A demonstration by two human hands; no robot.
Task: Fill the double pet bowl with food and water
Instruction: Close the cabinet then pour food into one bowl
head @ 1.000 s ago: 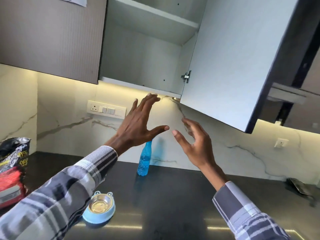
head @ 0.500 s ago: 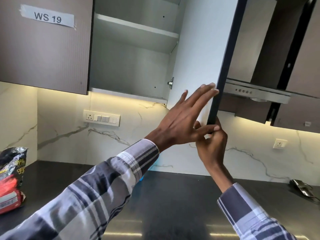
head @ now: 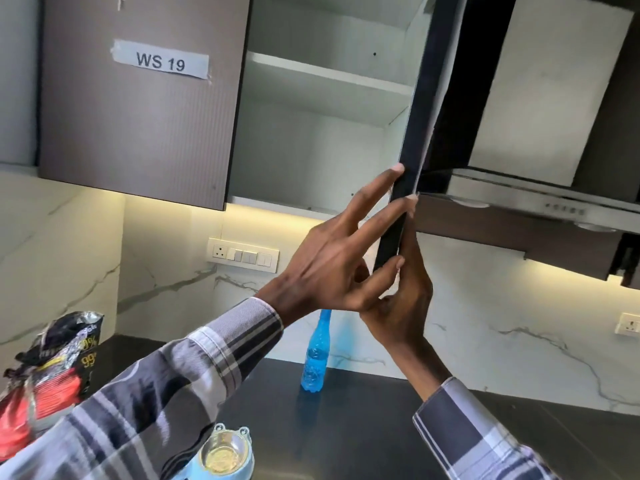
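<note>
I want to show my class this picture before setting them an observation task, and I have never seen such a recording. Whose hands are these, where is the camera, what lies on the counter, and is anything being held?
There is no machine here: a person in a checked shirt wears one wide-angle camera on the head, looking forward over their own hands. That single view is all we have.

Both hands are at the edge of an open wall cupboard door. The left hand lays its straight fingers along the door's dark edge, thumb near its lower corner. The right hand is at the lower corner too, mostly hidden behind the left, so its grip cannot be judged.

On the dark counter stand a blue water bottle, a crumpled red and black food bag at the left, and the light blue pet bowl at the bottom edge, only partly in view. The cupboard shelves that show are bare.
</note>
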